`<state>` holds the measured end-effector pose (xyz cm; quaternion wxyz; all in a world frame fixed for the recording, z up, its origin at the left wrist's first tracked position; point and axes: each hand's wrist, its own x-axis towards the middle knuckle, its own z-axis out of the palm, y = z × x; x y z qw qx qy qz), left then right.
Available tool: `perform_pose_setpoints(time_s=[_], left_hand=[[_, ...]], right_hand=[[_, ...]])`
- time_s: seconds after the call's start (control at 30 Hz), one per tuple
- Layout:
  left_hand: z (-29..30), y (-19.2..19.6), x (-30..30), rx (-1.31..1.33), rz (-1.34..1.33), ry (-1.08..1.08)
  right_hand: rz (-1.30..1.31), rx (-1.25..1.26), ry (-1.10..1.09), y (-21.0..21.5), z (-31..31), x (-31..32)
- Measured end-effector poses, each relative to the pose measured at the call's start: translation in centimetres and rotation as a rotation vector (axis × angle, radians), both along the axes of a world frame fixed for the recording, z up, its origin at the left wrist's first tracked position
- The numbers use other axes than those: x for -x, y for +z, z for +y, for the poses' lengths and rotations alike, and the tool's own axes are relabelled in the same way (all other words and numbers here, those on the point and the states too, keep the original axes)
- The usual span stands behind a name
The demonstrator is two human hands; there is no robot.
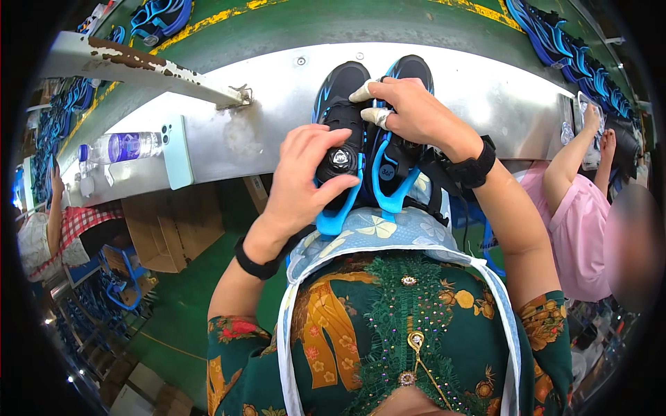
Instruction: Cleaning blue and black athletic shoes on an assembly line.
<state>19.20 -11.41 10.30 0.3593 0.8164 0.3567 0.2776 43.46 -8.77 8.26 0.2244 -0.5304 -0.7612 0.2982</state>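
Note:
A pair of black and blue sneakers stands side by side on the metal bench, toes away from me. On the tongue of the left sneaker [349,76] is a round dial [340,159]. Around that dial curve the thumb and fingers of my left hand [303,168], gripping the shoe's upper. My right hand [416,114] reaches over the right sneaker [415,67]. Its thumb and index finger wear pale finger covers and are bent together at the left sneaker's lacing edge. What lies between those two fingertips is too small to make out.
A metal bench [485,104] runs across in front of me. On its left lie a pale green phone [177,152] and a plastic bottle [125,148], near a chipped metal post [152,69]. Below is a cardboard box [170,232]. People sit at either side; more shoes [569,55] line the far right.

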Motion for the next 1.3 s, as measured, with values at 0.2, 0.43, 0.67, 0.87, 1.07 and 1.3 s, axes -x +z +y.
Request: perform_pose_setpoints(time_s=[0.2, 0.43, 0.67, 0.87, 1.07, 1.3], left_hand=[[0.1, -0.5, -0.1, 0.107, -0.044, -0.115], [-3.6, 1.2, 3.3, 0.42, -0.238, 0.259], [-4.6, 2.0, 2.8, 1.131, -0.232, 0.221], [-3.5, 0.1, 2.4, 1.245, -0.412, 0.214], [-3.3, -2.0, 3.6, 1.283, -0.41, 0.231], [-2.3, -0.8, 1.0, 1.26, -0.512, 0.32]], right_hand=[[0.06, 0.097, 0.021, 0.7, 0.0, -0.2], [0.126, 0.162, -0.169, 3.0, -2.2, -3.7], [0.179, 0.22, 0.006, 4.3, -6.2, -3.5], [0.075, -0.24, -0.147, 1.0, -8.2, -2.1], [0.165, -0.295, -0.325, -1.1, -8.7, 0.4], [0.335, -0.176, -0.397, -0.7, -9.6, -0.5]])
